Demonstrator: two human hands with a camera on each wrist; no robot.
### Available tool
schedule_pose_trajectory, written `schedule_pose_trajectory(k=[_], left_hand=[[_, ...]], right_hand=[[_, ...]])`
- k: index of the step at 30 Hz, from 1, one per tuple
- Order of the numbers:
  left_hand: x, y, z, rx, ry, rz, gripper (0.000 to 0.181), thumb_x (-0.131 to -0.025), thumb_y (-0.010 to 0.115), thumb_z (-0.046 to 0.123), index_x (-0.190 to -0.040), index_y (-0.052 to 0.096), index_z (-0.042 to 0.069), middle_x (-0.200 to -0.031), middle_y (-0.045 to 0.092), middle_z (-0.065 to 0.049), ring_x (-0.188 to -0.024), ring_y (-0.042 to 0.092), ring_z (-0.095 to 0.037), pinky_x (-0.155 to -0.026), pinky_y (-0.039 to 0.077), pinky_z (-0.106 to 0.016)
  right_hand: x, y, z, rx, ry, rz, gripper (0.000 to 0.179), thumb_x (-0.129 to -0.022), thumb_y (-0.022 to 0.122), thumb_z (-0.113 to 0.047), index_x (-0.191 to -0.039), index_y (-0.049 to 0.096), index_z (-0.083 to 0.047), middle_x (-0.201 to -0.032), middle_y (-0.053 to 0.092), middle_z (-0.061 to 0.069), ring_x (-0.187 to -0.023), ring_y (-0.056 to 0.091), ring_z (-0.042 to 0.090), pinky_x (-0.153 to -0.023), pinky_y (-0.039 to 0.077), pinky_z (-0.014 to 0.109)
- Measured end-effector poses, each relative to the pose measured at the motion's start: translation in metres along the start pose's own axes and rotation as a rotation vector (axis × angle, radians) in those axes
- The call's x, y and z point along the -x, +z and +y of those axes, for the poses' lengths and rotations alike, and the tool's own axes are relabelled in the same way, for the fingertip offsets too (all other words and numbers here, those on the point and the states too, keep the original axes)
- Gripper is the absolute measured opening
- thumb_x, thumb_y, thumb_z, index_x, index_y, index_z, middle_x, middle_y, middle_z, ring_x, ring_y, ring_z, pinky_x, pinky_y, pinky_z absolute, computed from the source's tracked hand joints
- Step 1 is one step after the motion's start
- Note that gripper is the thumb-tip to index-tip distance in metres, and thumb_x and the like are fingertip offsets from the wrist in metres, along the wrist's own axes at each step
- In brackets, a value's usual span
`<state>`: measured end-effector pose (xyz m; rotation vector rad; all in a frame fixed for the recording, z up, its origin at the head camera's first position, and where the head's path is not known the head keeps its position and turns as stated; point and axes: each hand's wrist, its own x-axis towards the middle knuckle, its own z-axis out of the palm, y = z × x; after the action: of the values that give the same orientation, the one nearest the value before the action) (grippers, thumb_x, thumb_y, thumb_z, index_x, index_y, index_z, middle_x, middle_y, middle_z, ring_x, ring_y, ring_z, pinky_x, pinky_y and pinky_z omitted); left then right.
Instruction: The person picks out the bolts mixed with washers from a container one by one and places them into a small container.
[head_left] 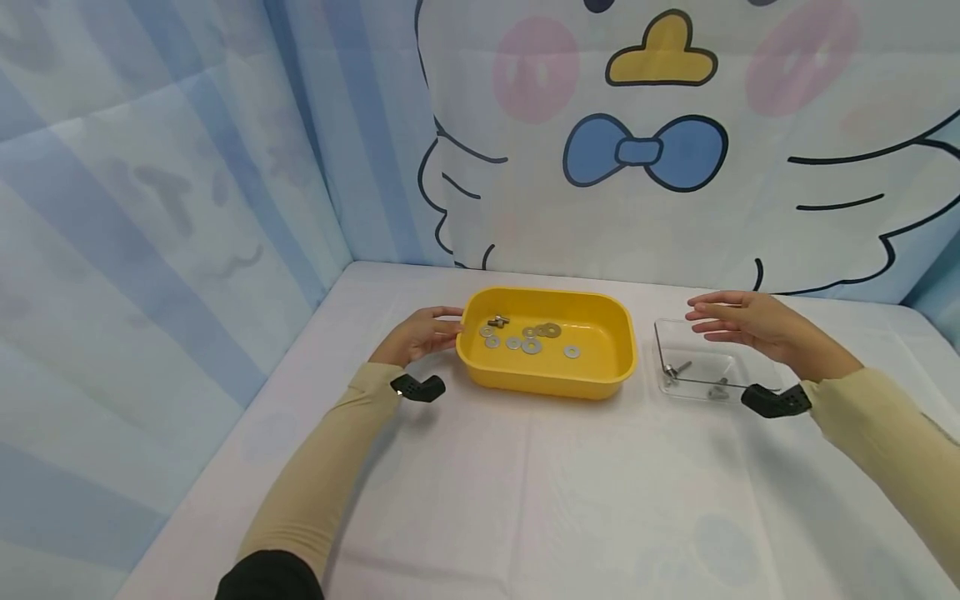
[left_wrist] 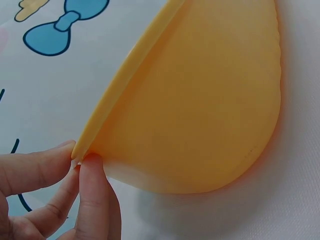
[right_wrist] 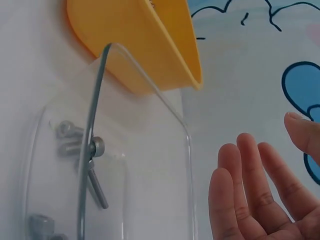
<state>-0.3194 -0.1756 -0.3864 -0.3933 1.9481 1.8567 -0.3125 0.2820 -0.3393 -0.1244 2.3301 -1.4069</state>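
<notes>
My left hand pinches the left rim of a yellow plastic basin, thumb on one side and fingers on the other in the left wrist view. Flat metal washers lie spread over the basin floor, with a small cluster of bolts near its left end. To the right, my right hand hovers over a clear plastic box, its fingers extended and holding nothing. Inside that box lie several metal bolts, some of them blurred through the wall.
Both containers stand on a white cloth-covered table, toward its back edge. Behind them hangs a printed curtain with a cartoon figure and blue bow. Another curtain runs along the left side.
</notes>
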Motion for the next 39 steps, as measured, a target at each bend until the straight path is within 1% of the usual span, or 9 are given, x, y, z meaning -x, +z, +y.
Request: schedule_pose_trajectory(k=[3, 6, 10, 15, 19, 22, 26, 33, 39], left_hand=[[0.0, 0.0, 0.0, -0.004, 0.004, 0.0, 0.049, -0.09, 0.06, 0.004, -0.137, 0.045, 0.008, -0.129, 0.053, -0.014, -0.08, 0.06, -0.01, -0.071, 0.056, -0.016], [0.0, 0.0, 0.001, -0.012, 0.006, -0.002, 0.049, -0.091, 0.059, 0.005, -0.138, 0.045, 0.008, -0.128, 0.053, -0.013, -0.08, 0.059, -0.01, -0.071, 0.056, -0.016], [0.001, -0.001, 0.0, -0.008, 0.012, -0.014, 0.049, -0.091, 0.058, 0.004, -0.138, 0.044, 0.007, -0.128, 0.053, -0.014, -0.079, 0.06, -0.01, -0.069, 0.056, -0.015], [0.001, -0.001, 0.0, 0.006, 0.018, -0.027, 0.049, -0.092, 0.057, 0.003, -0.139, 0.042, 0.005, -0.123, 0.054, -0.013, -0.076, 0.061, -0.009, -0.066, 0.055, -0.014], [0.002, -0.001, 0.001, 0.003, 0.02, -0.029, 0.049, -0.092, 0.057, 0.003, -0.139, 0.042, 0.005, -0.122, 0.054, -0.013, -0.075, 0.061, -0.008, -0.067, 0.055, -0.014], [0.002, -0.001, 0.001, 0.001, 0.015, -0.024, 0.049, -0.092, 0.057, 0.004, -0.139, 0.042, 0.005, -0.124, 0.054, -0.013, -0.076, 0.06, -0.009, -0.068, 0.056, -0.015], [0.003, -0.001, 0.001, 0.003, 0.003, -0.007, 0.049, -0.091, 0.058, 0.004, -0.138, 0.043, 0.006, -0.124, 0.054, -0.013, -0.075, 0.06, -0.01, -0.067, 0.056, -0.014], [0.003, -0.001, 0.001, 0.013, -0.002, 0.001, 0.049, -0.091, 0.058, 0.003, -0.138, 0.044, 0.007, -0.118, 0.056, -0.012, -0.075, 0.061, -0.009, -0.065, 0.056, -0.015], [0.003, 0.0, 0.002, 0.006, 0.001, 0.0, 0.049, -0.091, 0.058, 0.004, -0.138, 0.045, 0.007, -0.119, 0.056, -0.011, -0.074, 0.061, -0.009, -0.067, 0.056, -0.015]], right_hand=[[-0.003, 0.006, -0.011, 0.032, -0.018, -0.007, 0.058, -0.093, 0.053, -0.043, -0.135, 0.042, -0.007, -0.088, 0.062, -0.029, -0.087, 0.063, -0.005, -0.08, 0.054, 0.014], [-0.007, 0.013, -0.022, 0.059, -0.031, -0.016, 0.067, -0.093, 0.052, -0.043, -0.141, 0.034, 0.0, -0.089, 0.06, -0.028, -0.086, 0.062, -0.006, -0.082, 0.054, 0.015], [-0.014, 0.021, -0.035, 0.068, -0.047, -0.016, 0.067, -0.093, 0.054, -0.042, -0.141, 0.034, 0.0, -0.097, 0.062, -0.022, -0.088, 0.063, -0.004, -0.084, 0.054, 0.017], [-0.019, 0.034, -0.053, 0.114, -0.077, -0.004, 0.065, -0.093, 0.055, -0.041, -0.139, 0.039, 0.0, -0.123, 0.061, 0.005, -0.096, 0.063, 0.004, -0.088, 0.054, 0.021], [-0.025, 0.045, -0.065, 0.125, -0.091, 0.0, 0.063, -0.092, 0.057, -0.041, -0.138, 0.042, -0.001, -0.132, 0.054, 0.016, -0.106, 0.062, 0.018, -0.095, 0.052, 0.031], [-0.03, 0.053, -0.071, 0.125, -0.104, -0.01, 0.06, -0.092, 0.057, -0.039, -0.137, 0.043, -0.002, -0.135, 0.051, 0.02, -0.114, 0.058, 0.027, -0.1, 0.049, 0.039], [-0.038, 0.062, -0.078, 0.116, -0.131, -0.03, 0.055, -0.093, 0.058, -0.032, -0.137, 0.043, -0.003, -0.138, 0.048, 0.022, -0.118, 0.054, 0.034, -0.103, 0.045, 0.045], [-0.055, 0.081, -0.087, 0.167, -0.222, -0.039, 0.048, -0.091, 0.063, -0.025, -0.133, 0.049, -0.005, -0.132, 0.053, 0.021, -0.115, 0.055, 0.036, -0.1, 0.047, 0.048], [-0.071, 0.098, -0.093, 0.199, -0.305, -0.059, 0.041, -0.09, 0.064, -0.019, -0.128, 0.054, -0.004, -0.125, 0.058, 0.021, -0.112, 0.058, 0.036, -0.096, 0.05, 0.045]])
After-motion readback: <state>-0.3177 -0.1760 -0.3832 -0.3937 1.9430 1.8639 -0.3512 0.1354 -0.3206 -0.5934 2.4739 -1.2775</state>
